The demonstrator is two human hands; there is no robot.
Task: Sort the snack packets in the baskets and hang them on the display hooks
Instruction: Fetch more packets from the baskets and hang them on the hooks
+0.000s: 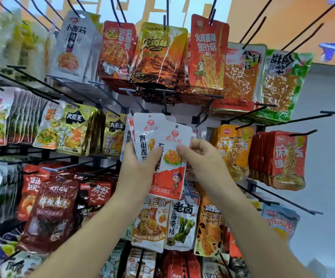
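The display hooks [301, 118] are the only holders in view: black wire prongs jutting from a wall rack, most of them loaded. At 12 o'clock from the hands hangs an orange-yellow packet [158, 55], with a red packet [118, 51] just beside it at 11 and a tall red-orange packet [206, 53] at 1. Round at 2 o'clock a green-edged packet [283, 83] fronts a thick stack. At 9 o'clock gold-and-black packets [76, 129] fill two hooks. At 3 o'clock orange noodle packets [232, 149] and red noodle packets [289, 159] fill two more. At 6 o'clock a bear packet [150, 223] and a seaweed packet [182, 223] hang side by side, and at 8 o'clock a dark red packet [52, 213] heads another row.

The white-and-red snack packets [142, 133] are at the centre of the view, held up in front of the rack. The left hand [140, 163] grips a fan of them from 7 o'clock, its thumb pressed across their fronts and its fingers hidden behind. The front packet [172, 157] overlaps the fan at its 4 o'clock side. The right hand [202, 159] pinches that packet's right edge between thumb and curled fingers. So the front packet lies between the two hands and touches both. A blue-grey hook [190, 192] pokes out just below it, at 6 o'clock from the right hand
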